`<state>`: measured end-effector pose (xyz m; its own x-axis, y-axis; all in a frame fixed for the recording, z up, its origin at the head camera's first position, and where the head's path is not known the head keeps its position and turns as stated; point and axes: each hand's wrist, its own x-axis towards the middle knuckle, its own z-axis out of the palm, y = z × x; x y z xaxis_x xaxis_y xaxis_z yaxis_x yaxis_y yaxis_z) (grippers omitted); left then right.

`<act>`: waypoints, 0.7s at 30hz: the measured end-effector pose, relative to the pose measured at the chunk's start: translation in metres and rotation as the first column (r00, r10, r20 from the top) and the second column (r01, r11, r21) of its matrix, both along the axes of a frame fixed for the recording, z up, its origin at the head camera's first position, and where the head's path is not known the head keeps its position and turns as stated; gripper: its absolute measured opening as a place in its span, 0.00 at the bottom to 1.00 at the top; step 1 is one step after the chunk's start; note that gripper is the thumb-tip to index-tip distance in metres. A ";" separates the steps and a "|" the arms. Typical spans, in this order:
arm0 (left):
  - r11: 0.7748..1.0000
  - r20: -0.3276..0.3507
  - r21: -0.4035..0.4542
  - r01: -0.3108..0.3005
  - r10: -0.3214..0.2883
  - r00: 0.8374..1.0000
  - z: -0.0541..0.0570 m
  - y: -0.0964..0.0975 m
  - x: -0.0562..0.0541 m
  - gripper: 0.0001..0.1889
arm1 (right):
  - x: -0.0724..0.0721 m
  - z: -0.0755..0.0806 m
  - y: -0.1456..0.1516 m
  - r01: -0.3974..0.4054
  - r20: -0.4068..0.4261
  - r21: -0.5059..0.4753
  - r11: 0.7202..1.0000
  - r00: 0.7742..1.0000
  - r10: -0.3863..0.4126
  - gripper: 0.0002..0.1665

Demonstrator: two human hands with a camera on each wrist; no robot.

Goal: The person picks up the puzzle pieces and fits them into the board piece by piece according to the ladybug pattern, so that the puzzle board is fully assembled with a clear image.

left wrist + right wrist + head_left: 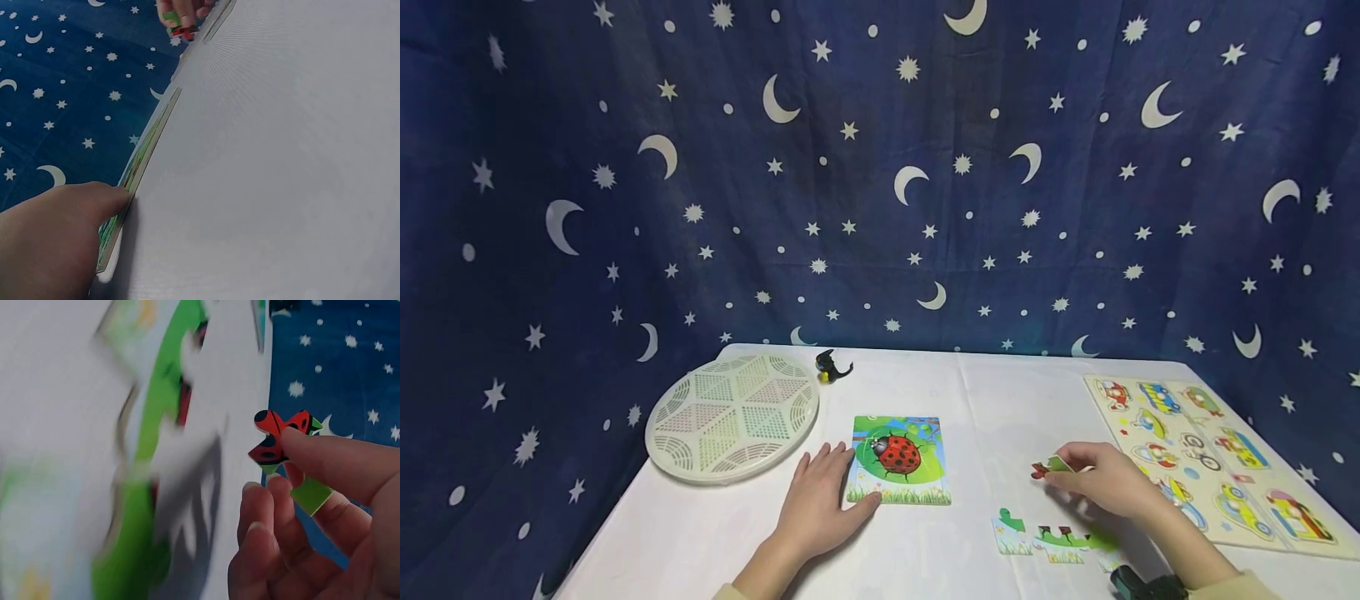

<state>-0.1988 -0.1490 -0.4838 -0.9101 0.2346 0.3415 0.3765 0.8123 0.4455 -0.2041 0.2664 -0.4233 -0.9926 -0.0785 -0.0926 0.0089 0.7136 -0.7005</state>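
Observation:
A square ladybug picture board lies flat on the white table. My left hand rests at its lower left corner, fingers extended along the left side and the thumb against the near edge. In the left wrist view, the thumb touches the edge of the board. Off to the right, my right hand pinches a red and green puzzle piece with black spots between thumb and fingers, raised above the table. Below that hand lie several loose puzzle pieces with grass and green parts, some partly in its shadow.
A round patterned plastic tray stands at the table's left. Behind the ladybug board sits a small black and yellow toy figure. A wooden vehicle puzzle board lies along the right edge. A starry blue curtain hangs behind the table.

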 end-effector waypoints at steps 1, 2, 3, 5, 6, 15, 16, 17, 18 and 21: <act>1.000 -0.001 0.000 0.000 0.000 1.000 0.000 0.000 0.000 0.41 | -0.001 0.000 -0.004 -0.008 0.000 -0.017 1.000 1.000 0.008 0.12; 1.000 -0.001 -0.001 0.000 0.000 1.000 0.000 0.000 0.000 0.40 | -0.001 0.000 -0.008 -0.021 -0.007 -0.033 0.999 1.000 0.021 0.11; 1.000 -0.003 -0.001 0.000 0.000 1.000 0.000 0.000 0.000 0.40 | -0.002 0.000 -0.012 -0.039 -0.013 -0.050 0.998 0.999 0.038 0.11; 1.000 -0.008 0.000 -0.001 0.001 1.000 0.000 0.000 0.001 0.41 | -0.005 0.000 -0.021 -0.064 -0.030 -0.069 0.996 0.998 0.062 0.10; 1.000 -0.010 0.000 -0.001 0.001 1.000 0.000 0.000 0.001 0.41 | -0.006 0.000 -0.025 -0.077 -0.033 -0.085 0.993 0.997 0.075 0.10; 1.000 -0.007 0.002 -0.002 0.002 1.000 -0.002 0.000 0.000 0.41 | -0.012 -0.005 -0.064 -0.141 -0.058 -0.145 0.979 0.989 0.134 0.08; 1.000 -0.005 0.004 -0.001 0.001 1.000 -0.003 0.000 0.000 0.41 | -0.012 -0.006 -0.067 -0.140 -0.059 -0.150 0.979 0.989 0.132 0.08; 1.000 -0.003 0.004 -0.001 0.001 1.000 -0.003 0.000 0.000 0.41 | -0.013 -0.007 -0.071 -0.137 -0.062 -0.155 0.978 0.990 0.128 0.08; 1.000 -0.001 0.005 -0.001 0.001 1.000 -0.002 0.000 0.000 0.41 | -0.014 -0.008 -0.074 -0.129 -0.066 -0.156 0.979 0.991 0.120 0.09; 1.000 -0.003 0.004 0.001 -0.001 1.000 -0.001 0.000 0.000 0.41 | -0.015 -0.010 -0.083 -0.085 -0.057 -0.167 0.982 0.995 0.076 0.13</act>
